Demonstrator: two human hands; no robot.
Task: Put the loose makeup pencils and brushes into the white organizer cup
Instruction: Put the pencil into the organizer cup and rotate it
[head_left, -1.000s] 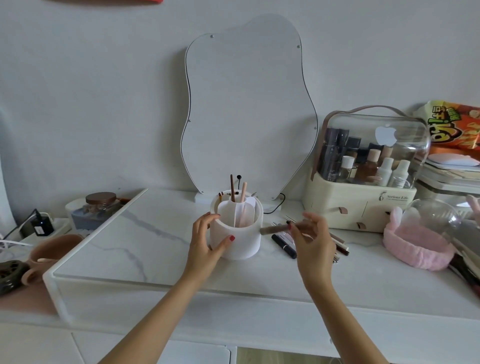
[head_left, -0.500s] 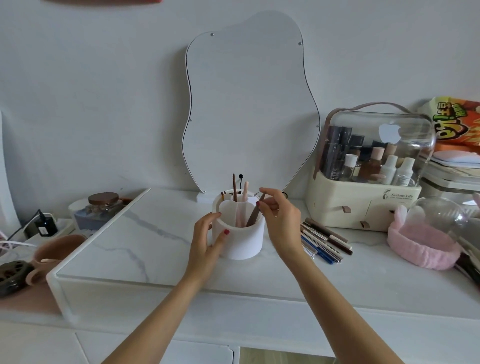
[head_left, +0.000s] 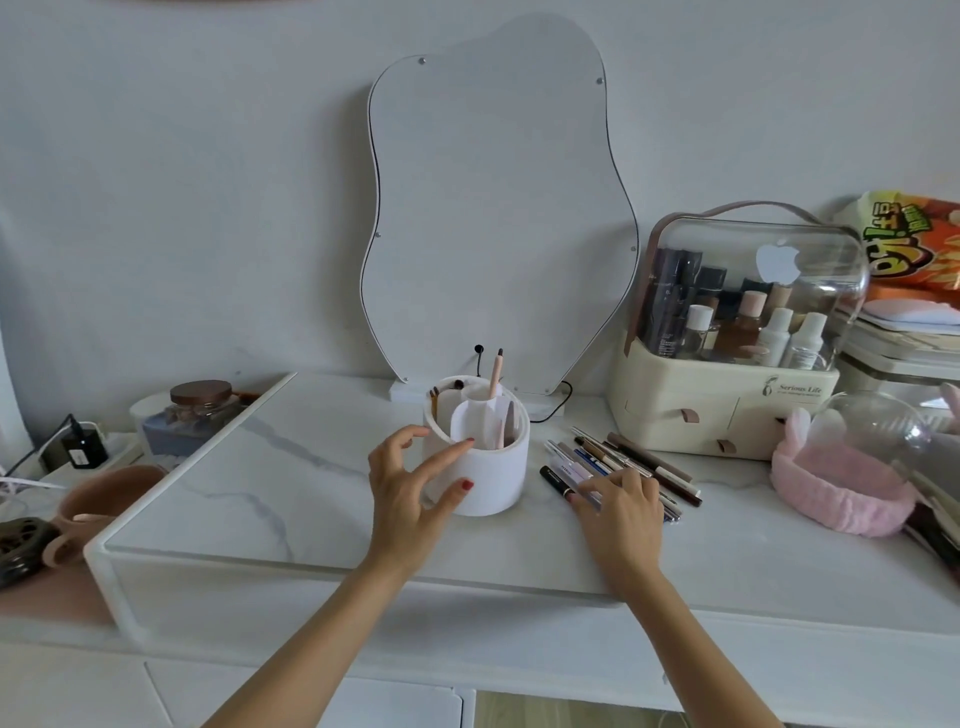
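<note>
A: Loose pencils (head_left: 623, 462) lie fanned on the marble top (head_left: 260, 499), right of the white organizer cup (head_left: 485, 467). Light, stiff, prone to roll; pinch mid-shaft.

B: Count?

A: Roughly eight, overlapping. Right hand (head_left: 621, 512) fingers spread on them, nothing pinched. Left hand (head_left: 410, 491) open, thumb touching cup.

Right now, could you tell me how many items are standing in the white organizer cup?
4 that show in the white organizer cup: a pink pencil, a black-tipped pin, a small brush at the back left, a brown pencil at the right. Others may be hidden.
</note>
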